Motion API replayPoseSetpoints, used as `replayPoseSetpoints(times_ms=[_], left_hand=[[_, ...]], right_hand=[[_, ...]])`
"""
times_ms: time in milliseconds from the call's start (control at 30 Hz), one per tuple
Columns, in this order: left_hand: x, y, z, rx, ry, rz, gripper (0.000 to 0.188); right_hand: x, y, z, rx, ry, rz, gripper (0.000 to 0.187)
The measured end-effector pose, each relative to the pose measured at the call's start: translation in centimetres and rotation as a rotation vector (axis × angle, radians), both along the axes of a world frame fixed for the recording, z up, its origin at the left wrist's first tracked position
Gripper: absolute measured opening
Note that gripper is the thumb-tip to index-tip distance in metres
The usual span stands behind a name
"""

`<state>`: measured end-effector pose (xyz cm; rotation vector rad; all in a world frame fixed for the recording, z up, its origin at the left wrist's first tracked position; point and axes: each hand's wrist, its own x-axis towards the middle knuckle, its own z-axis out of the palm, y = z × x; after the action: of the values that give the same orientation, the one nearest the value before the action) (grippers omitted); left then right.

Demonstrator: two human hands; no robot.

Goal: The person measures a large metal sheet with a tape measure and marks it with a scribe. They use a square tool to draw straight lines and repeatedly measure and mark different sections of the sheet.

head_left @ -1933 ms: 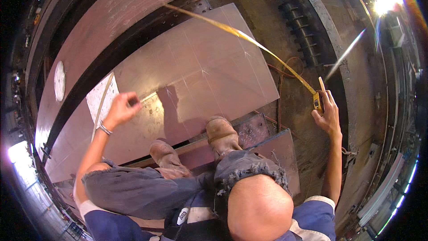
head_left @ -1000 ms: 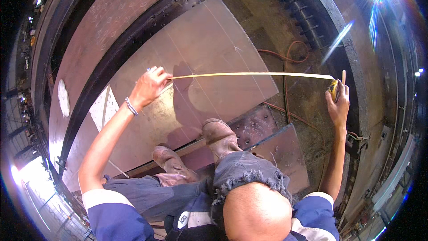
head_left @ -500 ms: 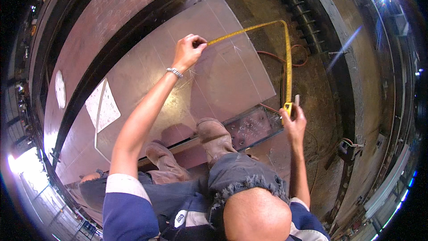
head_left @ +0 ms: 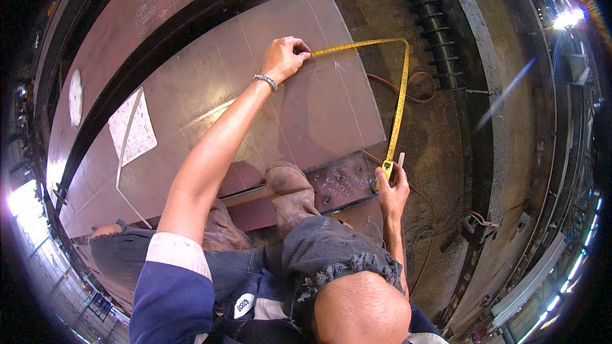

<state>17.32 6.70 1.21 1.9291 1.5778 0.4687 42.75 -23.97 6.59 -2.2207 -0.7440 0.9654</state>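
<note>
A yellow tape measure (head_left: 385,169) has its case in my right hand (head_left: 393,192), with a slim white stick, perhaps chalk, also between those fingers. From the case the blade (head_left: 399,105) runs up, bends sharply, then crosses left to my left hand (head_left: 287,57). That hand pinches the blade's end, just above a large flat metal plate (head_left: 255,51). Thin lines and a small arrow mark are drawn on the plate. My left wrist wears a metal bracelet (head_left: 266,81).
A white sheet (head_left: 132,129) and a long thin strip (head_left: 121,162) lie at the plate's left. Beyond the right edge are a reddish hose (head_left: 421,97) and a dark ribbed cylinder (head_left: 438,38). My boot (head_left: 290,191) stands by the near edge. Bright sparks (head_left: 567,18) glare far right.
My left hand has moved right over the plate with the blade's end. My right hand, with the tape case, has come lower and to the left. The view has shifted slightly.
</note>
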Motion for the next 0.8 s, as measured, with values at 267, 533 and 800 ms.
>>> replayPoseSetpoints(times_ms=[267, 533, 800], left_hand=[[-1.9, -0.6, 0.6, -0.092, -0.037, -0.027, 0.018], [-2.8, -0.9, 1.2, -0.112, 0.022, -0.012, 0.018], [-2.9, -0.2, 0.8, -0.103, 0.062, -0.042, 0.017]], right_hand=[[1.1, -0.4, -1.3, 0.087, -0.104, 0.138, 0.048], [0.5, 0.2, -0.6, 0.063, -0.160, 0.187, 0.048], [0.4, 0.4, -0.2, 0.023, -0.076, 0.117, 0.049]])
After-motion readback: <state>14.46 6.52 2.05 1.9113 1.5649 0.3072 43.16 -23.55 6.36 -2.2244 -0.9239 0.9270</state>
